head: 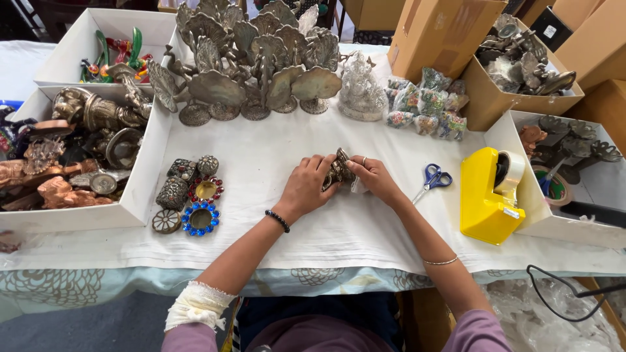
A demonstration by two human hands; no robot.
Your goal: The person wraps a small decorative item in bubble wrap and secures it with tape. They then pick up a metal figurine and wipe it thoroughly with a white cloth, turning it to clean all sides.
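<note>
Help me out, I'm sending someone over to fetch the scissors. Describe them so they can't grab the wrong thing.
Start at the white cloth covering the table, then find the big yellow tape dispenser on its right side. The scissors lie flat just left of it, beside the person's right hand. They are the only thing there with blue handles.

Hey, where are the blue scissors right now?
In the head view the blue-handled scissors lie on the white tablecloth, just to the right of the right hand and left of the yellow tape dispenser.
</note>
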